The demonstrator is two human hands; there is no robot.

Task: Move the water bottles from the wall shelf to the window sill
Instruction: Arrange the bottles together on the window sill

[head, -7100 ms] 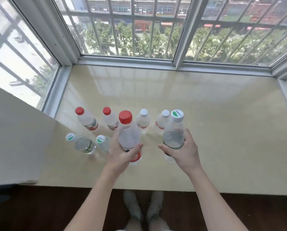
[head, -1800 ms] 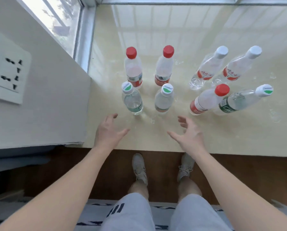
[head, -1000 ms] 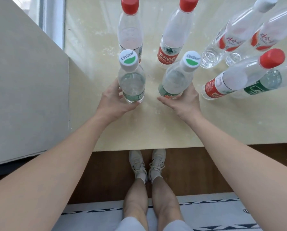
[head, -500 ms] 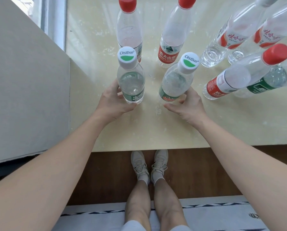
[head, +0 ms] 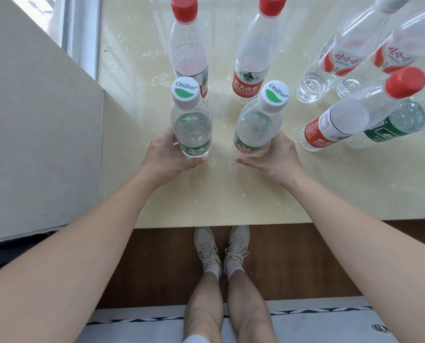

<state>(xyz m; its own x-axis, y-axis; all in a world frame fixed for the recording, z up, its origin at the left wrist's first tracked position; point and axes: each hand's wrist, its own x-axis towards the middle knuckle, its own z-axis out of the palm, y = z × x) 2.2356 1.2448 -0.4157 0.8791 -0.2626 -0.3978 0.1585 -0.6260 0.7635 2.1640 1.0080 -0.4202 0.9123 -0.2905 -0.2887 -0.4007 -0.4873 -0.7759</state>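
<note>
Landmark: window sill (head: 231,194), cream stone.
Left hand (head: 164,157): fingers curled around the base of the left Cestbon bottle (head: 191,127), upright near the sill's front edge.
Right hand (head: 273,157): cupped, part open, touching the right Cestbon bottle (head: 256,125); firm grasp unclear.
Other bottles: six, farther back on the sill.

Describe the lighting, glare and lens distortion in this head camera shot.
Head view: soft daylight from the window at top left, with pale streaks of glare on the glossy sill; wide-angle distortion splays the bottles outward towards the right edge and stretches the forearms; focus is sharp on the left hand, the right hand and the cap print.
</note>
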